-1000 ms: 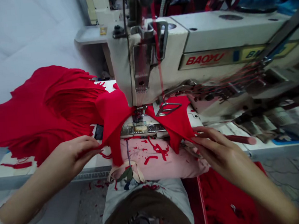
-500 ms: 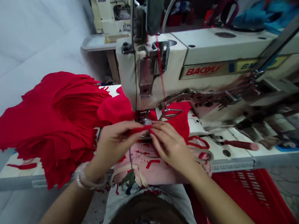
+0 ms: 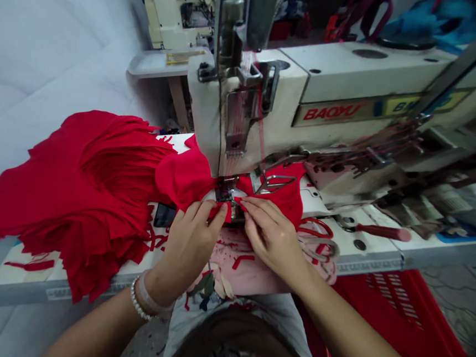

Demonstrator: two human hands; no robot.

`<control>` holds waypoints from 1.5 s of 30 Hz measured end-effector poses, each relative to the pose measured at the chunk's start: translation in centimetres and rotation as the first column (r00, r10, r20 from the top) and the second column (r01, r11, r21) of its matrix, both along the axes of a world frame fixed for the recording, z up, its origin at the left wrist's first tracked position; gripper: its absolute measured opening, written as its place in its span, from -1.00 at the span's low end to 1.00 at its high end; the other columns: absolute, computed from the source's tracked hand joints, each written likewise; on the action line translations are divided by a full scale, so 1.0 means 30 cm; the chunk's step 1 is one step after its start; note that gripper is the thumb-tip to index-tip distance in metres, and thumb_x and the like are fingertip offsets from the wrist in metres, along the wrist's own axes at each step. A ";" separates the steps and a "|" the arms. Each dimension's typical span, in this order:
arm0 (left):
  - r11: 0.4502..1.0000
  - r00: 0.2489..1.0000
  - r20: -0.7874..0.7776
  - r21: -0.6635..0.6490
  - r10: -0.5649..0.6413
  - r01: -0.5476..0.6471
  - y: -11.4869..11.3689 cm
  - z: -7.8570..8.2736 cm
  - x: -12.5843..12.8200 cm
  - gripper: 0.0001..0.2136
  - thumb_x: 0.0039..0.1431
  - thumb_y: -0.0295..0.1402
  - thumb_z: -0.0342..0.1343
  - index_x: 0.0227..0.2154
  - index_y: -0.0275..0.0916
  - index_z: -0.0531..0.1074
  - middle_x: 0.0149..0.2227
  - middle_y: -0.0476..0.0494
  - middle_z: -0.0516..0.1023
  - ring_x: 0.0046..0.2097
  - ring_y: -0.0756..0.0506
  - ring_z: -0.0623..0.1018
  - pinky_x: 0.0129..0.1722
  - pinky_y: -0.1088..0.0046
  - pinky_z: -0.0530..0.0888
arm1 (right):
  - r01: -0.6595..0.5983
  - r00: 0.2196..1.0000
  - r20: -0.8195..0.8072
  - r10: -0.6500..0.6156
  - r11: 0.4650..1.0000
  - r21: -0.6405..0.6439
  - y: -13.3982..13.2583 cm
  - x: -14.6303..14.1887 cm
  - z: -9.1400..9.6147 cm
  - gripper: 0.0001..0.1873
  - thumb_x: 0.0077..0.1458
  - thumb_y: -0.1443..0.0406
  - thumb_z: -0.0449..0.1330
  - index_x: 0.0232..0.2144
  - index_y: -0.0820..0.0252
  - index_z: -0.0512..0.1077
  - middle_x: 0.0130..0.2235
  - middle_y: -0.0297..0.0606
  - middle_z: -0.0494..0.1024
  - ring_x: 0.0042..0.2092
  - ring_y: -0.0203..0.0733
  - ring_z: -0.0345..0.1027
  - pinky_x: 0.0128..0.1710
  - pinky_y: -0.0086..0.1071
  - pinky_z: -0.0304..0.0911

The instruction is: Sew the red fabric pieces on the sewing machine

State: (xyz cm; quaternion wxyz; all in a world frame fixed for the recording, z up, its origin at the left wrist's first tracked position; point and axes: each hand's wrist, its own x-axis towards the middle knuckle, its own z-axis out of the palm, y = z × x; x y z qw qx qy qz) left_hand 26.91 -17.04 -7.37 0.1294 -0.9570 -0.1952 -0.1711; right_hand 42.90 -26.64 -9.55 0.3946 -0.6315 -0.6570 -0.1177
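Both my hands sit close together in front of the presser foot (image 3: 226, 192) of an industrial sewing machine (image 3: 329, 81) with a BAOYU label. My left hand (image 3: 193, 243) pinches the edge of a red knit fabric piece (image 3: 186, 178) at the needle plate. My right hand (image 3: 271, 242) pinches the same red edge from the other side. The fabric runs under the foot and out to the right. The needle area is partly hidden by the fingers and the machine head.
A tall stack of cut red fabric (image 3: 80, 181) lies on the white sewing table (image 3: 30, 280) at left. Scissors (image 3: 321, 243) and a red-handled tool (image 3: 386, 232) lie at right. A pink cushion (image 3: 246, 272) sits below the table edge, above a red crate (image 3: 395, 314). Another sewing machine (image 3: 178, 17) stands behind.
My hands have come in from wide apart to close together at the presser foot. They now pinch the red edge there. The view has shifted slightly.
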 end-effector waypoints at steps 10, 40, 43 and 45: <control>0.994 0.997 -0.060 -0.108 -0.039 0.032 -0.004 0.003 0.000 -0.67 0.34 -0.51 -0.09 0.11 -0.45 0.34 0.07 -0.33 0.46 0.02 -0.20 0.45 -0.14 0.29 0.48 | 0.045 0.928 0.373 -0.017 0.997 -0.067 0.004 -0.027 -0.031 -0.63 0.21 0.43 0.07 0.02 0.46 0.46 0.05 0.04 0.51 0.07 0.02 0.32 0.05 -0.12 0.42; 0.990 0.998 -0.031 -0.131 -0.060 0.056 0.027 -0.005 0.006 -0.65 0.31 -0.55 -0.14 0.11 -0.45 0.32 0.15 -0.38 0.40 0.11 -0.28 0.41 -0.01 0.15 0.50 | 0.065 0.954 0.298 -0.038 0.995 -0.081 0.067 -0.009 -0.016 -0.66 0.23 0.44 0.04 -0.02 0.50 0.47 -0.02 0.03 0.54 0.02 0.03 0.34 -0.08 -0.15 0.42; 0.991 0.998 -0.002 -0.119 -0.063 0.062 0.033 -0.014 0.010 -0.66 0.31 -0.56 -0.13 0.10 -0.45 0.32 0.13 -0.37 0.41 0.09 -0.27 0.43 -0.02 0.16 0.52 | 0.062 0.964 0.264 -0.033 0.993 -0.100 0.077 -0.001 -0.025 -0.65 0.25 0.41 0.02 0.02 0.42 0.46 0.00 0.03 0.53 0.03 0.00 0.36 -0.10 -0.17 0.43; 0.989 0.997 0.025 -0.125 -0.077 0.080 0.036 -0.021 0.011 -0.67 0.31 -0.56 -0.14 0.08 -0.44 0.33 0.10 -0.36 0.43 0.08 -0.26 0.45 -0.01 0.18 0.52 | 0.040 0.977 0.211 -0.018 0.994 -0.101 0.079 0.005 -0.027 -0.66 0.25 0.42 0.04 0.00 0.38 0.47 -0.01 0.01 0.53 0.01 -0.03 0.39 -0.10 -0.19 0.43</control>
